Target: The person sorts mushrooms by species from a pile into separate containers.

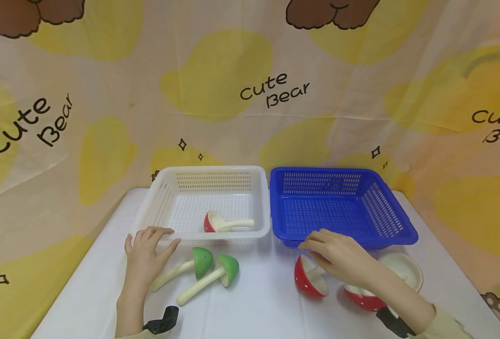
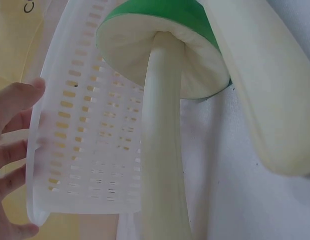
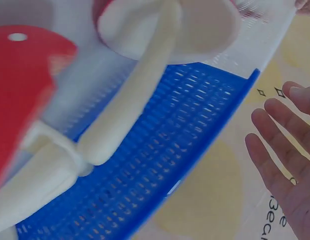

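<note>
My left hand (image 1: 144, 252) is at the front left corner of a white basket (image 1: 216, 235), fingers loosely bent and fingertips right at the rim, holding nothing. Below and right of it lie two toy mushrooms with pale stems: a green mushroom (image 1: 203, 263) and another green mushroom (image 1: 228, 270). Over the front rim of a blue basket (image 1: 343, 172) hovers my right hand (image 1: 334, 252); in the right wrist view its fingers (image 3: 277, 140) are spread and empty. Close beneath it, a red mushroom (image 1: 311, 282) lies tipped, its stem partly hidden by the hand.
Inside the white basket lies a red mushroom (image 1: 211, 222) with its stem to the right. More red mushroom caps (image 1: 364, 299) lie at the right, partly hidden by my right forearm. A patterned cloth (image 1: 216, 75) hangs behind the white table (image 1: 258, 301).
</note>
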`<state>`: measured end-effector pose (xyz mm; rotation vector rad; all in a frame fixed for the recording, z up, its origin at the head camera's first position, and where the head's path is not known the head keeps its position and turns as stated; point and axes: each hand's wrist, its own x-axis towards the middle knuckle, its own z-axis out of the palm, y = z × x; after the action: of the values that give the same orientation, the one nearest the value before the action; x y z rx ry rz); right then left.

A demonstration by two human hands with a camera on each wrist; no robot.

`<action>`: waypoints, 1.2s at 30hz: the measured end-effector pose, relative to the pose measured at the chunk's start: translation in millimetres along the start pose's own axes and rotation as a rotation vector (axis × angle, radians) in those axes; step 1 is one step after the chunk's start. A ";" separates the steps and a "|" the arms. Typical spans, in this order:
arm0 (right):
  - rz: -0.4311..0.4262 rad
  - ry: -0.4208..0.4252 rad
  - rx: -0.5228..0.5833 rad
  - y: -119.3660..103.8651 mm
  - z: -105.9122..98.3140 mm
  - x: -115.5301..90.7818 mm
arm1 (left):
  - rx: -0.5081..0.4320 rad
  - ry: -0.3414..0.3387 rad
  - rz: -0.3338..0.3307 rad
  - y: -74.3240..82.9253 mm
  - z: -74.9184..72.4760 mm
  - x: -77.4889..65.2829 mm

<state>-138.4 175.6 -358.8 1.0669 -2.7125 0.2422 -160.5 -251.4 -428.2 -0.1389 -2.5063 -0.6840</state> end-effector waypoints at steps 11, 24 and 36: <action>0.044 -0.049 0.009 8.1 11.7 -23.3 | 0.009 -0.005 -0.003 -0.7 0.5 1.4; 0.017 -0.045 0.006 17.4 33.5 -35.9 | 0.016 -0.005 -0.007 -2.1 1.8 0.4; -0.035 -0.011 -0.021 27.2 50.6 -40.5 | 0.007 0.002 -0.005 -0.6 1.8 0.0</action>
<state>-135.3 209.9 -420.0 1.1119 -2.6975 0.2015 -161.5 -251.0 -429.8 -0.1291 -2.5079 -0.6765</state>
